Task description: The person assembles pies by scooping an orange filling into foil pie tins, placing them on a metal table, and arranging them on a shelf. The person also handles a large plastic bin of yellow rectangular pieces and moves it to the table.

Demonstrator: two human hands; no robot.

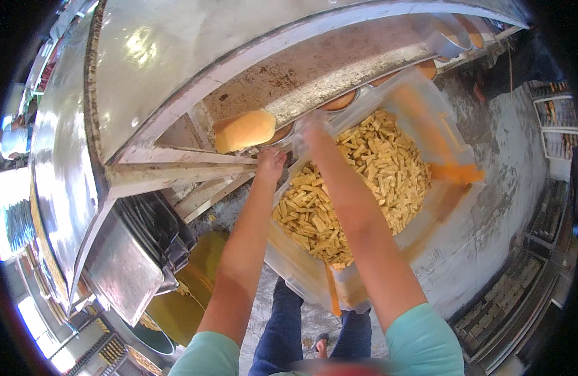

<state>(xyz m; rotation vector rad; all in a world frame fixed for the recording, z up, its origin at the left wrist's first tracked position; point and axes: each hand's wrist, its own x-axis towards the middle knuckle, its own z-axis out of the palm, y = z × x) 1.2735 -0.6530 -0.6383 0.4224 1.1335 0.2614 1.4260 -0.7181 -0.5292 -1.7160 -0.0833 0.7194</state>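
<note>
My left hand [272,161], fingers curled together, is beside the edge of the low shelf; what it grips, if anything, is hidden. Just to its right, my right hand [314,130] is smeared by motion over the far left rim of a clear plastic bin [452,135]. A whitish, see-through blur surrounds its fingers, too unclear to name. Short yellow sticks of food [389,169] heap up inside the bin, which has orange tape on its sides. Up and left of my left hand lies a plump yellow-orange, loaf-like bundle [245,130].
A metal-topped table [239,25] stands ahead, with a dirty shelf [301,75] under it. Round orange-brown items [340,100] line the shelf's edge. Stacked metal trays [126,250] and an olive-coloured container [189,291] are at left. Racks [508,301] stand on the right.
</note>
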